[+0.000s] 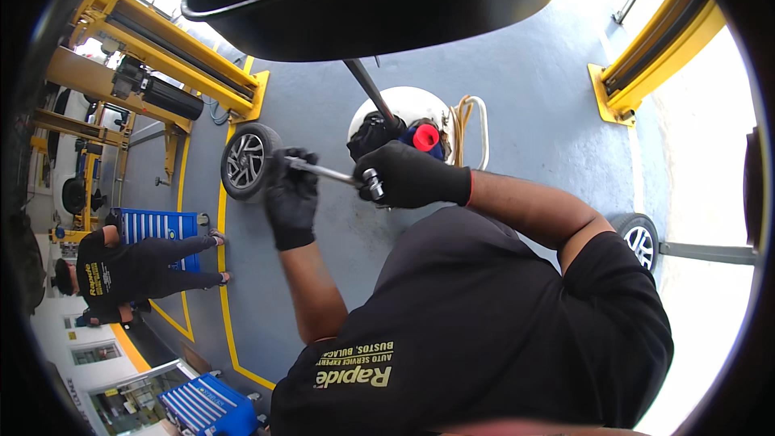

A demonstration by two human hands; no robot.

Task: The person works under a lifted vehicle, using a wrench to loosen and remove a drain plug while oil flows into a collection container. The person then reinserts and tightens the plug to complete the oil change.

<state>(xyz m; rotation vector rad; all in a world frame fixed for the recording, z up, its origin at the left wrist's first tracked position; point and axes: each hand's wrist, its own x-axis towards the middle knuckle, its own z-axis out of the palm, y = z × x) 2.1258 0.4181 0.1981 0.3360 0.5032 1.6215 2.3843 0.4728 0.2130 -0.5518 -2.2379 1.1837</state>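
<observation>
Both my hands wear black gloves and are raised in front of my torso around a silver socket wrench (327, 172). My left hand (292, 203) is closed at the far left end of its handle. My right hand (416, 175) is closed near the other end, where a shiny socket-like head (372, 184) shows below the fingers. The wrench lies nearly level, tilted slightly down to the right. How the right fingers wrap the head is partly hidden.
Overhead hangs a wide black pan (387, 20) on a pole (371, 89), above a round white tank (416, 102) bearing a red cup-like piece (425, 138). Yellow lift posts (658, 56) flank me. A wheel (246, 161) lies left; blue tool cabinets (211, 405) and another person (121, 270) are farther left.
</observation>
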